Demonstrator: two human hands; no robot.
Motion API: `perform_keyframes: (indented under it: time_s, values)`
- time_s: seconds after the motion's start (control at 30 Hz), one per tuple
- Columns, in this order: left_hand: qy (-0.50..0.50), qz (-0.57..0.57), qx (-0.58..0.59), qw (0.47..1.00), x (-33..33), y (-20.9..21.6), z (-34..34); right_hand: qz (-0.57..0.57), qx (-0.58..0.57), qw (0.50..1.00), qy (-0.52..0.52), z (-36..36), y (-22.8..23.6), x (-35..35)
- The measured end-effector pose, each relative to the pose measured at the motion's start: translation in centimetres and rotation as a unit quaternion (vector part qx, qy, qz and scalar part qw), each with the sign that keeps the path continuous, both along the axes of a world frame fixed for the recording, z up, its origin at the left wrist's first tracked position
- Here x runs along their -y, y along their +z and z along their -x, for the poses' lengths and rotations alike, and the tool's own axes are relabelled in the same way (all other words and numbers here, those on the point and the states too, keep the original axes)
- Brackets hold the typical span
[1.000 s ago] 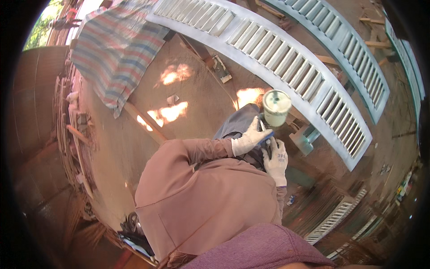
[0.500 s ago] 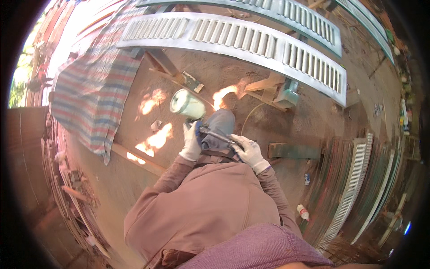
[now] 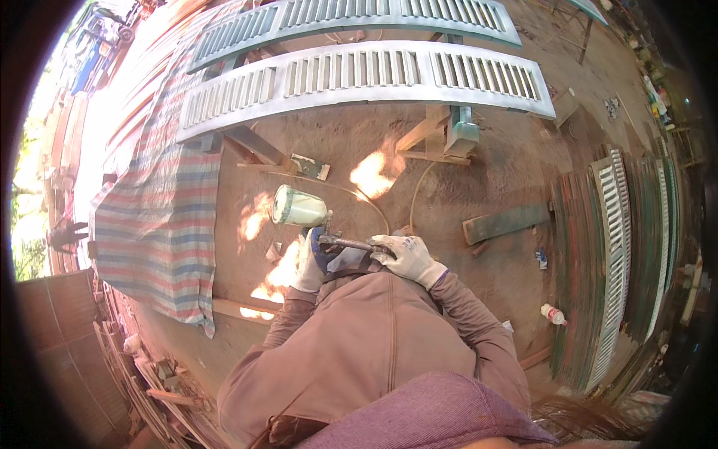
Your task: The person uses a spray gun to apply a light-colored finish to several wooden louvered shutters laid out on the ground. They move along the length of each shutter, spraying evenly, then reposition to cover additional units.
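A paint spray gun (image 3: 347, 242) lies across the front of my jacket, held in both hands. Its pale paint cup (image 3: 301, 207) juts forward on the left, tipped on its side. My left hand (image 3: 305, 263), in a white glove with blue, is closed around the gun beside the cup. Gloved in the same way, my right hand (image 3: 410, 258) wraps its fingers over the other end of the metal tube. A thin hose (image 3: 413, 196) curves over the ground beyond my hands. Ahead lies a white-coated louvered panel (image 3: 425, 69), raised on wooden supports.
Behind it is a second louvered panel (image 3: 395, 9). A striped tarp (image 3: 157, 232) hangs at the left. Several panels (image 3: 613, 277) stand stacked at the right, near a plastic bottle (image 3: 553, 314) and a green board (image 3: 507, 223) on the ground. A wooden trestle (image 3: 426, 129) supports the white panel.
The view has shifted, with the louvered panels higher and farther left in it. The spray gun now lies more level, its cup farther left. Both hands still grip it.
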State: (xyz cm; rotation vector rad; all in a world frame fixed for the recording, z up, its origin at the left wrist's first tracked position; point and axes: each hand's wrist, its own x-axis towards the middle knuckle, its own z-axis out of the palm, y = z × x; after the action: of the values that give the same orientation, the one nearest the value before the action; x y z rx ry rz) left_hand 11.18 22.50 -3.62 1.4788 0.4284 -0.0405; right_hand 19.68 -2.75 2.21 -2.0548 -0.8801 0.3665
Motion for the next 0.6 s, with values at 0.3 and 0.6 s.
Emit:
perform_keyframes:
  time_s: [0.3,0.6]
  values:
    - [0.011,-0.052,0.025,0.998,-7.9,0.9,3.2,0.041,-0.100,0.994,0.010,3.1,1.4,-7.9]
    - [0.205,0.197,-0.019,0.959,-14.1,-0.9,8.7,0.071,-0.086,0.992,0.059,5.9,1.2,-15.9]
